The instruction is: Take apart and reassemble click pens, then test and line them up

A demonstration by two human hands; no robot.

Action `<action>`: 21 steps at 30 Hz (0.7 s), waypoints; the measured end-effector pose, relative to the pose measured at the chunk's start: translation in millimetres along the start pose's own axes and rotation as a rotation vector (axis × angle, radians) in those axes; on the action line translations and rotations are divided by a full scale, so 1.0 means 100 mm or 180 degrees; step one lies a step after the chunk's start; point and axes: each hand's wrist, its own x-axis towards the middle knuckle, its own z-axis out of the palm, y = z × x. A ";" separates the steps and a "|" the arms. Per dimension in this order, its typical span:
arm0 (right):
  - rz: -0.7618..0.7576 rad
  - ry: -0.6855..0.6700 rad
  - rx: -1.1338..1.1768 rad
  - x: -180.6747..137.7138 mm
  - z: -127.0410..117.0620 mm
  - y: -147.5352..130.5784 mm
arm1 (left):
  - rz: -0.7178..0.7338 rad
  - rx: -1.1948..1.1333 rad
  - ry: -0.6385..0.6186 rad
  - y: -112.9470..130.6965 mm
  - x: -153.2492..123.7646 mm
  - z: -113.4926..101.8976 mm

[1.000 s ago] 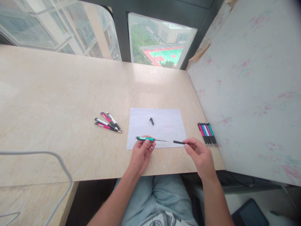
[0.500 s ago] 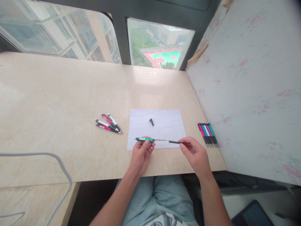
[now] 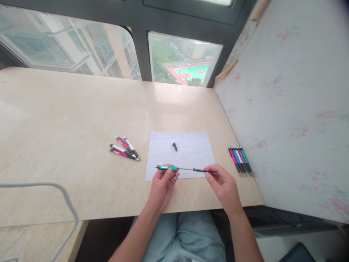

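Observation:
Between thumb and fingers, my left hand [image 3: 164, 182] pinches a green pen barrel [image 3: 167, 167] with a black clip end pointing left. A thin refill [image 3: 185, 169] sticks out of the barrel's right end. My right hand [image 3: 222, 183] holds a black pen grip [image 3: 198, 170] by its far end, its left end at the refill's tip; whether the tip is inside I cannot tell. Both hands hover over the near edge of a white sheet of paper [image 3: 160, 156], which has handwriting along its top. A small black cap-like piece [image 3: 175, 146] lies on the sheet.
Left of the paper lie several pink and white pens [image 3: 124, 148] in a loose fan. To the right, several coloured pens [image 3: 240, 160] lie side by side near the flowered wall [image 3: 294, 138]. A grey cable [image 3: 67, 200] curves at the lower left of the table [image 3: 81, 120].
The right hand has brought the black grip slightly left, closer to the barrel, so less refill shows between them. The whole view has shifted slightly as the head moved.

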 end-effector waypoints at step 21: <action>-0.0217 -0.0285 -0.0048 0.08 0.34 -0.04 | 0.0020 0.0172 -0.0105 -0.02 -0.01 -0.01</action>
